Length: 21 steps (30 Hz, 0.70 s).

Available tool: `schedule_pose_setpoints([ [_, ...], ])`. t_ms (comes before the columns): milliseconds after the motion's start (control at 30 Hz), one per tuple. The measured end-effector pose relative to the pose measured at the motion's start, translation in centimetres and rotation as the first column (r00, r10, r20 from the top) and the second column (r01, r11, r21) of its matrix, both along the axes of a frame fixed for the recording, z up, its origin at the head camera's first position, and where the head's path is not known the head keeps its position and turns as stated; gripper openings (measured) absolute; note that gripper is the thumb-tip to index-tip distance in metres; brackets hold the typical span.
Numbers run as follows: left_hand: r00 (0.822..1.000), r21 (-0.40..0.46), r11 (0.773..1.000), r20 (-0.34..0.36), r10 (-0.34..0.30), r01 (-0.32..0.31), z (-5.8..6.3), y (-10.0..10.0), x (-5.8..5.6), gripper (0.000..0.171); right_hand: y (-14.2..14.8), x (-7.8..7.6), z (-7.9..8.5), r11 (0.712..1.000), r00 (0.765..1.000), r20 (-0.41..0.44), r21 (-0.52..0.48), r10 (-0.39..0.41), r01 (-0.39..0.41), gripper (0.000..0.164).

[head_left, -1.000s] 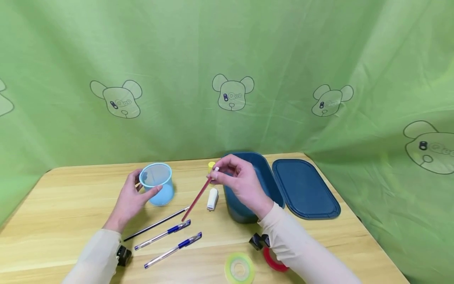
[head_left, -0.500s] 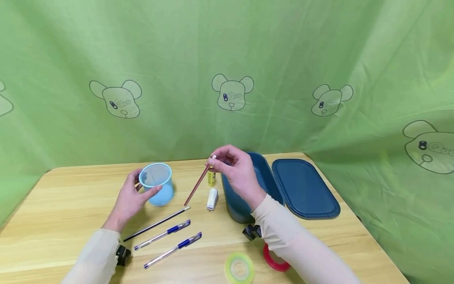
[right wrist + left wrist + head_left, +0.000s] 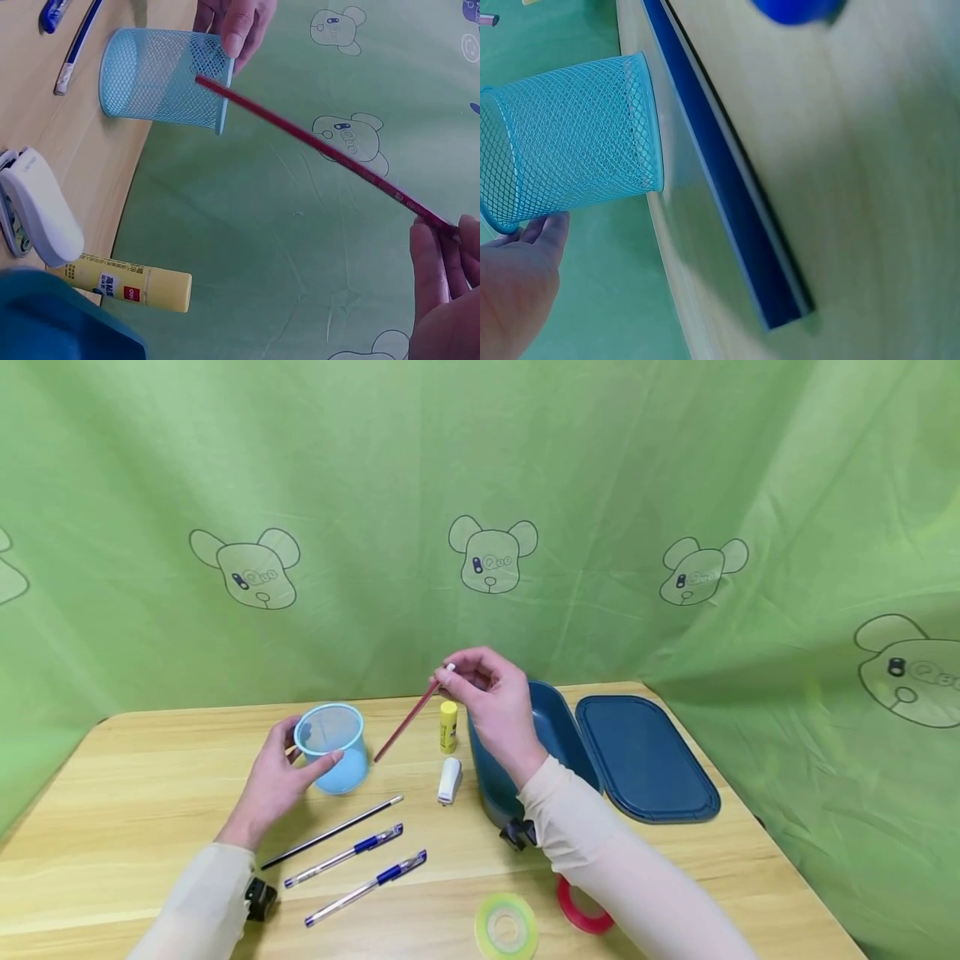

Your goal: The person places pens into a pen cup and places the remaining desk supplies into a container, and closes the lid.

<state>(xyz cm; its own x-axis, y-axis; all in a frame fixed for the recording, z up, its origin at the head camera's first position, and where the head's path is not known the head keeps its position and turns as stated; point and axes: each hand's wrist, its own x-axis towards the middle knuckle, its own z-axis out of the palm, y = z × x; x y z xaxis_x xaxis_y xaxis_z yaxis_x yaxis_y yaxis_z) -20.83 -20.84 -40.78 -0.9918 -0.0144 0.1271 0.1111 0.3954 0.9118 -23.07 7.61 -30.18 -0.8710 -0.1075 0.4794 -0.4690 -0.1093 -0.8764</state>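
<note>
A light blue mesh pen holder [image 3: 341, 774] stands upright on the wooden table, left of the middle. My left hand [image 3: 272, 789] holds it from the left, thumb at the near rim and fingers round the far side. My right hand [image 3: 501, 714] pinches a red pencil [image 3: 408, 724] near its white-tipped end, in the air above the table. The pencil slants down to the left, its lower tip apart from the holder and to its right. In the right wrist view the red pencil [image 3: 315, 141] crosses in front of the mesh holder [image 3: 169, 79].
Below the holder lie a dark pencil [image 3: 330, 833] and two blue pens [image 3: 345, 857]. A yellow glue stick [image 3: 447, 727] stands behind a white stapler [image 3: 449, 780]. At right are a dark blue box [image 3: 555, 718], its lid [image 3: 648, 760], yellow tape [image 3: 487, 935] and red tape [image 3: 573, 914].
My right hand has moved up and slightly left with the red pencil, whose lower tip has come up from near the pens to beside the holder. My left hand and the holder have stayed put.
</note>
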Motion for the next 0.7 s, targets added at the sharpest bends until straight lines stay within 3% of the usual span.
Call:
schedule_pose_setpoints([
  [700,1.000,-0.002,1.000,-0.009,-0.003,0.003,-0.1,0.0,0.0,0.100,-2.1,-2.4,1.0,0.984,0.998,-0.028,-0.170,-0.063,0.058,0.016],
])
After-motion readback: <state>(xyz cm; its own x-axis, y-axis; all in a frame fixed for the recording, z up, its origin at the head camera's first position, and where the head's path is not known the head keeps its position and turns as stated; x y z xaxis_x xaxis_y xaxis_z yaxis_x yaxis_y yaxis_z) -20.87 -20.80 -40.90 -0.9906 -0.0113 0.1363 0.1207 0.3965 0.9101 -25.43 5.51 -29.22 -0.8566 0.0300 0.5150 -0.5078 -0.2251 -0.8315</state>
